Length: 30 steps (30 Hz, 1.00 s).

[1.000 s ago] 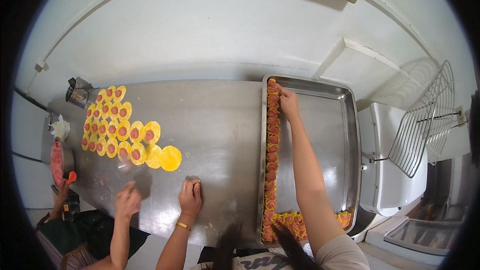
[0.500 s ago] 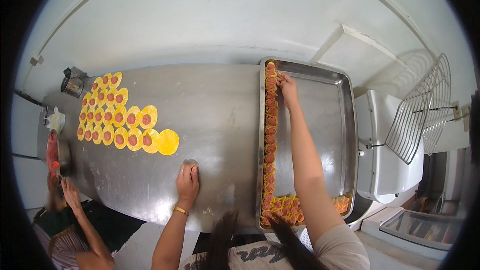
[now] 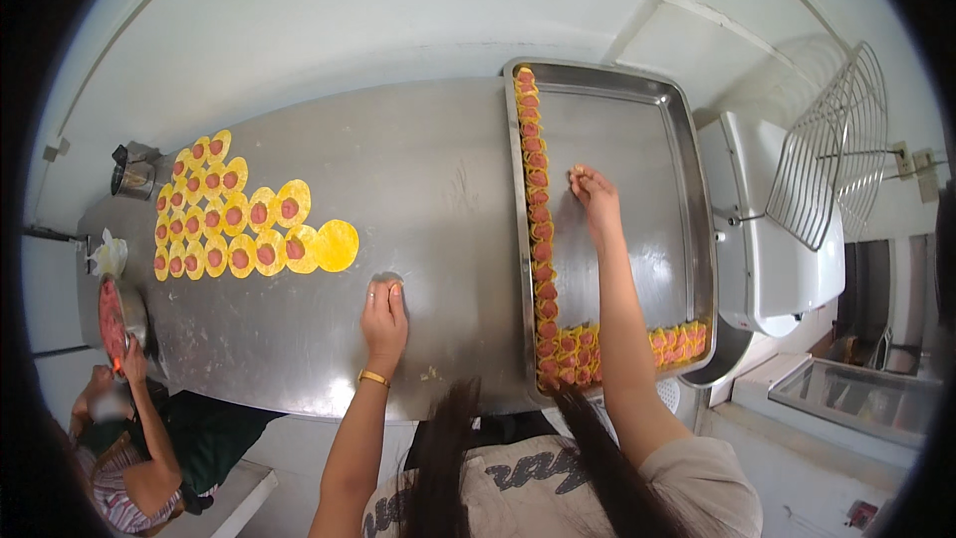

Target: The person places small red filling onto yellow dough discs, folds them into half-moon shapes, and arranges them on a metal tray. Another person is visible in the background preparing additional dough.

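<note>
My left hand [image 3: 383, 314] is closed and rests on the metal table, just nearer than a bare yellow round wrapper [image 3: 339, 245]. What its curled fingers hold, if anything, is hidden. Over the bare inside of a large metal tray [image 3: 637, 130] is my right hand [image 3: 596, 197], its fingertips drawn together with nothing seen in them. Beside it, a row of filled dumplings [image 3: 539, 204] in yellow wrappers runs along the tray's left wall. More dumplings [image 3: 677, 343] line its near side, partly behind my right forearm. To the left lie several overlapping yellow wrappers [image 3: 234, 211], topped with pink filling.
A co-worker [image 3: 129, 448] at the lower left has their hands at a metal bowl [image 3: 127, 314] of pink filling. A clear container [image 3: 131, 174] and a white bag [image 3: 108, 254] stand near the far left. Right of the tray are a white appliance [image 3: 767, 229] and a wire rack [image 3: 832, 149].
My right hand has left the far end of the dumpling row and moved right and nearer over the tray. My left hand stays by the bare wrapper. The whole view has shifted.
</note>
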Tool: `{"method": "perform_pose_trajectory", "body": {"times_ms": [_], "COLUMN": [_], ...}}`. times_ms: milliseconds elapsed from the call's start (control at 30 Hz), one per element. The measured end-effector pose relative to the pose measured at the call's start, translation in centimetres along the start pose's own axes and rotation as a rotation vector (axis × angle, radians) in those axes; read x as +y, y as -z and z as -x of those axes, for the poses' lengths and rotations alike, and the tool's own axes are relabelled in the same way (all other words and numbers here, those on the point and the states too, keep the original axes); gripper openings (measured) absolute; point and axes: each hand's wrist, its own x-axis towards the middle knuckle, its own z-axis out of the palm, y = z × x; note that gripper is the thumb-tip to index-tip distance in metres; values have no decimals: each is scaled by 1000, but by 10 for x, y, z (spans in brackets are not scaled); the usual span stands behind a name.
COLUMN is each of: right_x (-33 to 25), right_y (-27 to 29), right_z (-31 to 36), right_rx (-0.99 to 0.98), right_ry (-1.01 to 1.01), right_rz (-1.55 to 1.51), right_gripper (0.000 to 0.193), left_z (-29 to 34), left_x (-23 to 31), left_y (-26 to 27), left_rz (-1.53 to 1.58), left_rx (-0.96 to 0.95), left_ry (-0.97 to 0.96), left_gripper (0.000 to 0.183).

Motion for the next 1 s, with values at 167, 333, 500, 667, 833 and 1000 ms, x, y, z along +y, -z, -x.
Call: {"method": "perform_pose_trajectory", "body": {"times_ms": [167,333,500,667,833,1000], "right_x": [22,26,35,41,32,25], "right_y": [13,10,2,3,7,2], "right_z": [78,113,133,138,130,118], "right_rx": [36,7,-10,-20,-6,-66], "right_ry": [-26,-94,-116,-102,-112,-58], "right_rz": [59,209,254,269,252,256], "right_gripper": [27,27,28,30,30,29], "left_z": [1,1,2,1,1,0], "left_x": [0,-4,-9,-11,-11,-11], "left_y": [0,-1,-3,-3,-4,-4], "left_rz": [45,30,-4,-45,-39,-45], "left_rx": [2,-3,-8,-45,-32,-40], "left_ry": [-17,-36,-58,-45,-61,-54], "left_gripper": [18,21,25,25,26,25]}}
